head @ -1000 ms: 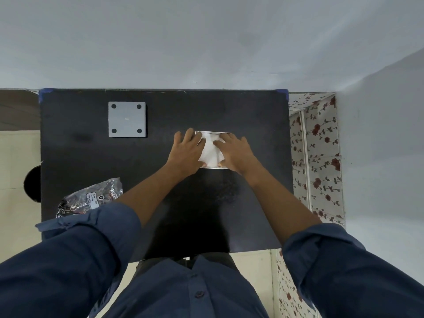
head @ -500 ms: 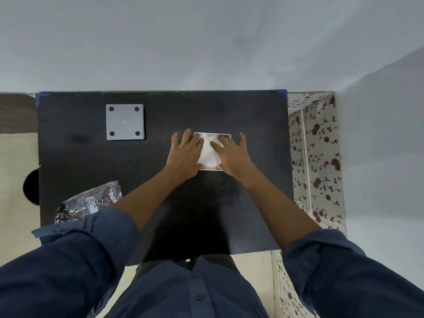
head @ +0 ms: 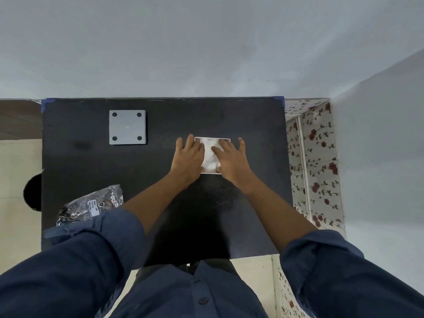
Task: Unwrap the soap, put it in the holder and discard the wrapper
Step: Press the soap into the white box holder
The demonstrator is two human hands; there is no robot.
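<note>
A white rectangular thing with a thin rim [head: 210,154] lies on the black table [head: 91,161], right of centre. Its surface looks crumpled, like wrapping; I cannot tell soap from holder. My left hand [head: 189,159] covers its left edge, with the fingers pointing away from me. My right hand [head: 231,159] covers its right half, fingers spread, with the thumb and forefinger pressing on the white middle. Both hands hold it down against the table.
A grey square plate with a hole in each corner [head: 127,127] sits at the table's far left. A crinkled clear plastic bag [head: 91,204] lies at the near left edge. Floral cloth [head: 314,161] hangs to the right of the table. Walls close the far and right sides.
Both hands stayed on the white thing. Their fingers have spread and flattened, and the right hand has slid further over it.
</note>
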